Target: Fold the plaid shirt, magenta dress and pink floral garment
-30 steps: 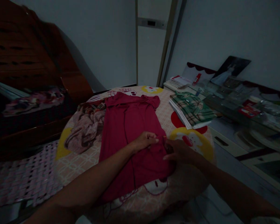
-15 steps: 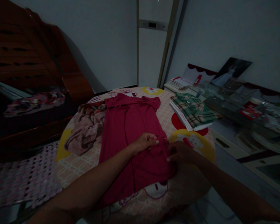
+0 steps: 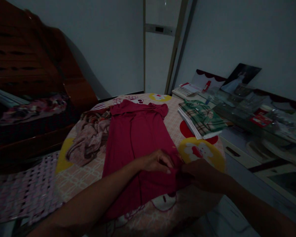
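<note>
Pinching edge of magenta top (image 3: 143, 138), right hand (image 3: 204, 172) looks closed at fingertips; left hand (image 3: 155, 161) loosely curled over fabric, hold unclear. Top lies lengthwise on round table (image 3: 76, 181), between mauve bundle (image 3: 88, 140) and plaid shirt (image 3: 203, 115). Risk: uneven pull could skew side edge; loose left hand could let creases spread. Count: two hands, one top, one bundle, one plaid shirt.

Before you, both bare hands, left (image 3: 158, 161) and right (image 3: 202, 174), work at the dark-pink fabric garment (image 3: 140, 138) near the frame's centre, on the round patterned-cloth surface (image 3: 81, 182).
</note>
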### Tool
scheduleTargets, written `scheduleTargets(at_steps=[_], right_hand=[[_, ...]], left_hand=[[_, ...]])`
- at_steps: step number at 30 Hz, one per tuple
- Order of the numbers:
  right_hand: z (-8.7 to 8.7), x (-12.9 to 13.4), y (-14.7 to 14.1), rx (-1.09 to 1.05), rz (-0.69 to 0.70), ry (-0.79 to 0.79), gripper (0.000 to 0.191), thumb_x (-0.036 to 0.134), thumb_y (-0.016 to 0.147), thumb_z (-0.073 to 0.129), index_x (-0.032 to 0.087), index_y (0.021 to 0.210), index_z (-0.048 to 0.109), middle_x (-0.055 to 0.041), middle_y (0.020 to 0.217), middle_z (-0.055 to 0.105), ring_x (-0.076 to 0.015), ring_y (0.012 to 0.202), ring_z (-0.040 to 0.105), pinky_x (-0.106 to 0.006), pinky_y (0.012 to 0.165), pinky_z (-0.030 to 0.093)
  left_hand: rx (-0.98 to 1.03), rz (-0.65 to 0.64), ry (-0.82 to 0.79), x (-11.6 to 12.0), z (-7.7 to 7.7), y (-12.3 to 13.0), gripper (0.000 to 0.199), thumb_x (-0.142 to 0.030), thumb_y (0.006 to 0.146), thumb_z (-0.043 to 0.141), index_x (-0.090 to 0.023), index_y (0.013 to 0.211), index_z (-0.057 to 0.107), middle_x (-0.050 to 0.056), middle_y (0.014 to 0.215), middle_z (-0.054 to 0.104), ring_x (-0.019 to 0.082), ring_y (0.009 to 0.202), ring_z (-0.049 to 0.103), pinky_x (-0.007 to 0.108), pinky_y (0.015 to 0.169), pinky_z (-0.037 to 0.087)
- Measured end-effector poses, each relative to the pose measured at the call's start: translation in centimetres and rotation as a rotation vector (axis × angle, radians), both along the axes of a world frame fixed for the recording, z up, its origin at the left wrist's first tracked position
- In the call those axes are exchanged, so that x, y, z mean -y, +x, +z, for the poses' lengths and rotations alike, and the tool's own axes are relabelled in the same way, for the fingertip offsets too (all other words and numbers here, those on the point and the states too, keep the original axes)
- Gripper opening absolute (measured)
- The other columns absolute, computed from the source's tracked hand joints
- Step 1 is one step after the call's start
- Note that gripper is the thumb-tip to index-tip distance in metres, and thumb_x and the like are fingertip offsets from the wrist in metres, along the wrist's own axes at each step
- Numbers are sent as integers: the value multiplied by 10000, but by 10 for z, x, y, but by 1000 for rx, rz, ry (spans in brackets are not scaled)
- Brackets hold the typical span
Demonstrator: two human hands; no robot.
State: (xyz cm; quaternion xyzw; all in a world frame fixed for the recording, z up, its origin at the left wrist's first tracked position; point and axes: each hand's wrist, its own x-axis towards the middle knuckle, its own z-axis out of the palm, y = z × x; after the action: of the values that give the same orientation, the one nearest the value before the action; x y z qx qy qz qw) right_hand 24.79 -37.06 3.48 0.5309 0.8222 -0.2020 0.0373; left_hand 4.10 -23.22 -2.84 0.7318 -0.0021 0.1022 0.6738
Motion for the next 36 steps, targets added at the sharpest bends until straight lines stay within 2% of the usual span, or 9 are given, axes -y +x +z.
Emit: scheduleTargets(at_steps=[5, 9, 12, 16, 19, 21, 24, 29, 36], right_hand=[[-10, -5, 4, 34, 64, -125, 252, 127, 739, 580, 165, 973, 666, -71, 863, 712, -198, 754, 650, -257, 618, 346], [-11, -23, 13, -269, 118, -413, 161, 252, 784, 660, 159, 903, 714, -18, 765, 691, -134, 677, 615, -217, 607, 391], [-7, -41, 11, -482, 96, -464, 241, 357, 844, 634, 131, 823, 718, -12, 697, 654, -107, 613, 571, -200, 569, 397], [-8, -78, -5, -657, -39, -362, 287, 397, 823, 639, 117, 791, 693, -3, 621, 616, -96, 534, 535, -190, 499, 388], [-17, -121, -11, -820, -242, -241, 310, 423, 833, 585, 125, 812, 667, -16, 633, 638, -117, 526, 571, -219, 515, 447], [-26, -153, -9, -846, -334, -16, 291, 391, 833, 561, 131, 903, 673, -40, 726, 686, -146, 610, 624, -260, 591, 503], [-40, -200, -3, -669, -300, 308, 289, 298, 847, 543, 144, 1042, 691, -111, 1050, 725, -210, 946, 667, -357, 866, 514], [-65, -262, -6, -253, -174, 411, 383, 233, 900, 521, 136, 1254, 633, -162, 1330, 605, -255, 1254, 533, -418, 1075, 380], [-77, -320, -16, 12, -214, 474, 392, 330, 969, 490, 145, 1295, 606, -162, 1295, 570, -262, 1182, 515, -386, 1026, 374]], left_hand=[[-43, -164, 163, 6, -4, 2, 336, -456, 821, 701, -147, 918, 791, 112, 894, 756, 174, 822, 677, 237, 774, 503], [-90, -327, 174, 5, 3, -3, 388, -503, 782, 727, -150, 930, 794, 104, 881, 753, 173, 821, 672, 228, 792, 499], [-195, -367, 47, 1, 7, -8, 461, -556, 820, 661, -127, 939, 778, 98, 822, 740, 164, 720, 664, 237, 696, 513], [-102, 54, 142, -11, 5, -9, 435, -535, 861, 618, -123, 877, 753, 78, 779, 705, 152, 679, 637, 244, 652, 504], [-31, 385, 490, -21, 1, -10, 347, -437, 902, 584, -164, 1063, 725, 127, 1124, 690, 231, 1059, 637, 349, 937, 485], [-131, 493, 736, -25, -3, -11, 471, -443, 890, 591, -200, 1292, 617, 164, 1416, 534, 297, 1334, 467, 476, 1106, 353], [-373, 536, 968, -26, -15, -13, 735, -534, 876, 572, -203, 1502, 373, 198, 1594, 261, 348, 1485, 201, 592, 1168, 175], [-463, 482, 1090, -21, -29, -11, 793, -667, 896, 416, -243, 1547, 260, 177, 1618, 198, 369, 1491, 163, 609, 1167, 146], [-458, 432, 1066, -18, -23, -11, 815, -702, 899, 347, -231, 1555, 239, 198, 1621, 156, 398, 1494, 113, 643, 1157, 126]])
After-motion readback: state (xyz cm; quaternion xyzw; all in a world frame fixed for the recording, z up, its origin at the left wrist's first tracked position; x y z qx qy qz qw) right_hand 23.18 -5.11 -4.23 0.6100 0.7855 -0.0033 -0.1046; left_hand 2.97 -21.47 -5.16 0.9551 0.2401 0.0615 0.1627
